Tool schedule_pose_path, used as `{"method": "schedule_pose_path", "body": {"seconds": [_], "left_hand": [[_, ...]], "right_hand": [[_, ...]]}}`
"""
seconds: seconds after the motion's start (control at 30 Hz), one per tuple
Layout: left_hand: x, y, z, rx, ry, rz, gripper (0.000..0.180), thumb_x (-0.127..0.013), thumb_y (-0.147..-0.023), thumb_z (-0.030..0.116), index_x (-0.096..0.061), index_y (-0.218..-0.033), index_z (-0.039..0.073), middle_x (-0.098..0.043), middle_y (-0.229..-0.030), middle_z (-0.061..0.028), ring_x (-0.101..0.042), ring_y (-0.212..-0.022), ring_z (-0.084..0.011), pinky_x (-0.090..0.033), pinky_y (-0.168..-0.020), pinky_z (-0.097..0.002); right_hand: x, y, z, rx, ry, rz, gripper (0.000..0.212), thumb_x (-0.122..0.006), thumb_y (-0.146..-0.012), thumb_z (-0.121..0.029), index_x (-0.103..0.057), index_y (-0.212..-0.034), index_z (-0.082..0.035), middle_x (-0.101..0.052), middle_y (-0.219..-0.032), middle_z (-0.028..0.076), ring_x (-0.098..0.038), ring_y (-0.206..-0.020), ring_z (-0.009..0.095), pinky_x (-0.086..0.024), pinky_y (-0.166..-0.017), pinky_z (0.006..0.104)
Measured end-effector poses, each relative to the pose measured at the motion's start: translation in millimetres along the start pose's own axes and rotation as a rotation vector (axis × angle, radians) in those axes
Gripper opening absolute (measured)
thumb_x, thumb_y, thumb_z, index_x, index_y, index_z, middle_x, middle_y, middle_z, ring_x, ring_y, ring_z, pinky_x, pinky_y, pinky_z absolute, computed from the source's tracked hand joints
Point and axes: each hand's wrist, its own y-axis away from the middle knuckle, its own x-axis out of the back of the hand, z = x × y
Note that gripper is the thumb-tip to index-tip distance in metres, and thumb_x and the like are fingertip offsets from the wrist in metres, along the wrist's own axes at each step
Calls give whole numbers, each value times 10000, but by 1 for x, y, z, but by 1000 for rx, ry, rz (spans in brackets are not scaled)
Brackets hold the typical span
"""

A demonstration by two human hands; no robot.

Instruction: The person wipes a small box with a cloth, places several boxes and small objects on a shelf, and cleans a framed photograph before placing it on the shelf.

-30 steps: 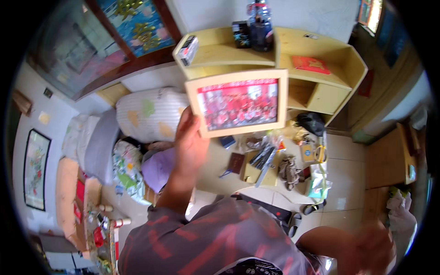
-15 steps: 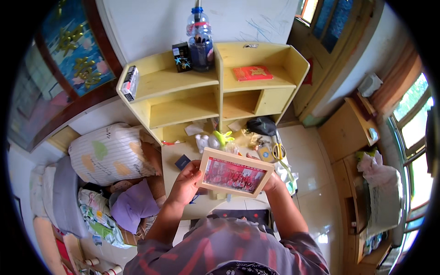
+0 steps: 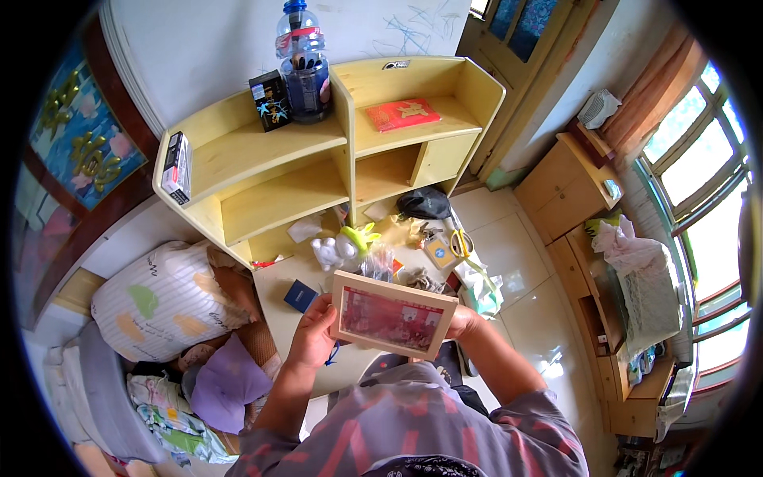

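**Over the cluttered surface (image 3: 275, 280), both hands grasp a wooden picture frame (image 3: 392, 312)**

The frame is held in front of the person's chest, above the near edge of the surface, its picture side facing the head camera. It slants, the left end higher than the right. Pale wood borders a picture in reds and pinks, with details too faint to make out.

The left hand (image 3: 311, 334) grasps the left side, fingers (image 3: 322, 311) closed on the wood. The right hand (image 3: 469, 323) grips the opposite side, its fingers largely hidden behind the frame.

A dark blue box (image 3: 301, 296) lies just beside the left hand. Beyond the frame are a white and lime-green toy (image 3: 334, 252), clear plastic packaging (image 3: 381, 262), yellow-handled scissors (image 3: 461, 243) and a black bag-like item (image 3: 425, 203). A green and white packet (image 3: 482, 293) lies near the right hand.

At the back stands a pale yellow shelf unit (image 3: 286, 197). Its upper levels carry a white and black carton (image 3: 177, 168), a black box (image 3: 271, 101) touching or just beside a large plastic bottle (image 3: 307, 83), and a red folder (image 3: 402, 114) lying flat. Left of the surface are a striped pillow (image 3: 163, 306) and purple cloth (image 3: 229, 381).
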Motion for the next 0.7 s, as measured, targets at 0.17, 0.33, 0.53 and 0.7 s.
{"method": "schedule_pose_path", "body": {"seconds": [0.17, 0.33, 0.53, 0.7], "left_hand": [[-18, -3, -8, -7, 103, 70, 312, -494, -941, 175, -472, -1200, 3, -607, -1121, -90, -599, -1025, -163, -473, -881, -314], [-40, -26, -20, -120, -9, 115, 325, -527, -920, 153, -486, -1212, 16, -580, -1170, -88, -550, -1094, -177, -418, -945, -343], [-72, -31, -3, -334, -674, -89, 236, -511, -931, 87, -524, -1152, 4, -570, -1178, -120, -538, -1094, -211, -391, -959, -376], [-117, -35, 4, -401, -982, -200, 167, -583, -869, 78, -593, -1026, 22, -634, -1074, -175, -577, -1062, -309, -408, -947, -440]], "right_hand": [[16, -9, -20, -160, 165, -64, 453, -659, -819, -213, -561, -1185, 34, -614, -1112, 102, -576, -966, 157, -485, -844, 295], [26, -6, -81, 36, 203, -196, 593, -689, -787, -285, -518, -1228, 73, -594, -1167, 123, -567, -1025, 173, -459, -902, 292], [36, -39, -148, -163, 284, -473, 542, -680, -735, -29, -485, -1240, 10, -586, -1131, 105, -549, -1074, 194, -426, -958, 314], [36, -35, -184, -133, 586, -542, 616, -753, -640, 13, -509, -1206, 26, -553, -1178, 135, -513, -1123, 220, -399, -973, 345]]}}
